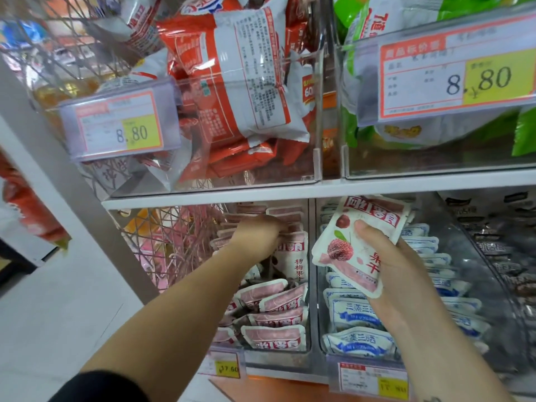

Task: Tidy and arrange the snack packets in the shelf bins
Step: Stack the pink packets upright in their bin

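While the right hand (385, 256) grips spare packets (355, 245) above the bin's (272, 359) right edge, the left hand (258, 236), its grip unclear, should push the back row (285, 217) upright to open a slot

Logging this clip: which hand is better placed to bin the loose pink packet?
Right, probably: the right hand grips the pink packet beside its bin; the left hand reaches among stacked packets.
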### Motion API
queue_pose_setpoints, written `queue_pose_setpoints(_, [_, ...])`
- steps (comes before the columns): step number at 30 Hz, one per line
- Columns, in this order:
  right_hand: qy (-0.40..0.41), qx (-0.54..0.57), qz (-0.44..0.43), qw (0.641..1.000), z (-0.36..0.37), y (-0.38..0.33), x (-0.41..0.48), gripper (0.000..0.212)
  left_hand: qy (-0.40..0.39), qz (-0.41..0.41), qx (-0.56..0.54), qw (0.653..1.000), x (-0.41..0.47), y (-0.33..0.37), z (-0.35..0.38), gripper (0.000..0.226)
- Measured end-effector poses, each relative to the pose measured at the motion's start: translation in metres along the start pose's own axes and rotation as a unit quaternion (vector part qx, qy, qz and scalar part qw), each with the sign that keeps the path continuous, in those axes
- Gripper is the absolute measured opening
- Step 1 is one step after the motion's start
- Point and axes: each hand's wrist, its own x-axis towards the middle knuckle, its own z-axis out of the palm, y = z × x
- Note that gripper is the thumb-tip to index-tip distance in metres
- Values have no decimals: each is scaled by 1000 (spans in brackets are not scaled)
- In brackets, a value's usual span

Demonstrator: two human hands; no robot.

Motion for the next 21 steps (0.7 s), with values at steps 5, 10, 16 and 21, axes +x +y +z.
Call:
queue_pose_setpoints(5, [-11,-22,-7,1000,0,2,4,25,41,-18,-34,998,-4,4,-5,35])
queue_pose_setpoints(10, [0,-64,-5,998,8,8,-3,26,35,-66,-129,989,-70,-6,-35,31])
queue_pose_setpoints(16, [30,-261,-66,963,27,21,-15,16,-8,-93,-160,983,-139,9,-27,38])
queue_pose_setpoints(21, [-2,-451,-166,877,50,37,2,20,-19,-97,-161,982,-139,14,-8,40])
